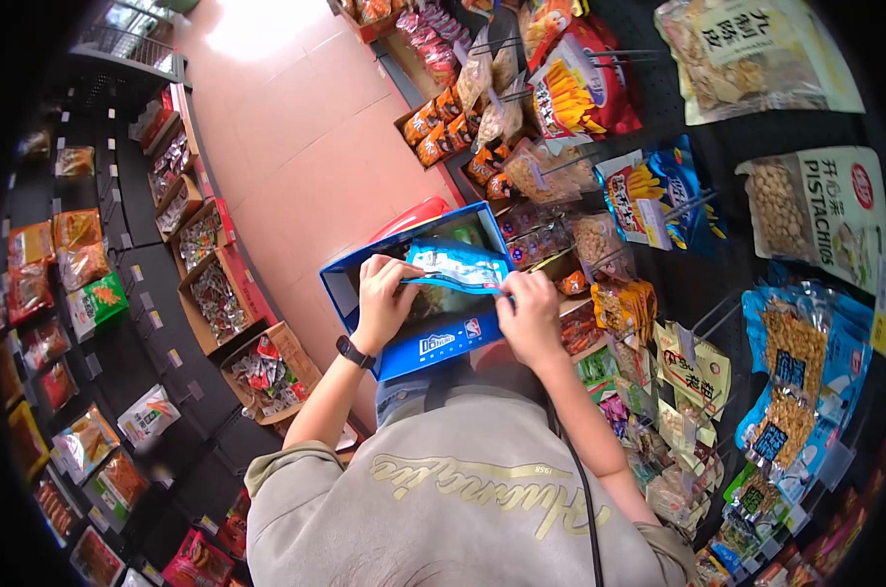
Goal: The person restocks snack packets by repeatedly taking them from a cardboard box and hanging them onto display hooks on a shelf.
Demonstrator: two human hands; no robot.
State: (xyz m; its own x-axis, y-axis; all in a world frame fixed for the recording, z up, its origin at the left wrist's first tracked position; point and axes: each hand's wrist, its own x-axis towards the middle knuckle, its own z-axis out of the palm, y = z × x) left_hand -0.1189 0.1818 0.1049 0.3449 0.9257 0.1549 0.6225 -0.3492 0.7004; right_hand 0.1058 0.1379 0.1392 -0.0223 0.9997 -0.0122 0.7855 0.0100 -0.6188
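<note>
A light blue snack packet [463, 264] is stretched between my two hands, above an open blue cardboard box [433, 344]. My left hand [384, 291] has its fingers closed on the packet's left end, and a dark watch sits on that wrist. At the packet's right end, my right hand [527, 311] pinches the corner near the box's right rim. Dark and greenish contents show inside the box under the packet, too shaded to name. The box is held close against my body, its front panel printed with white lettering and a logo.
Hanging snack bags, among them a pistachio bag [815, 210] and blue nut bags [800, 377], line the rack on the right. Cardboard trays of small packets [218, 298] stand along the left shelf [155, 323]. Pink floor tiles [296, 127] run between. A red object [414, 215] lies beyond the box.
</note>
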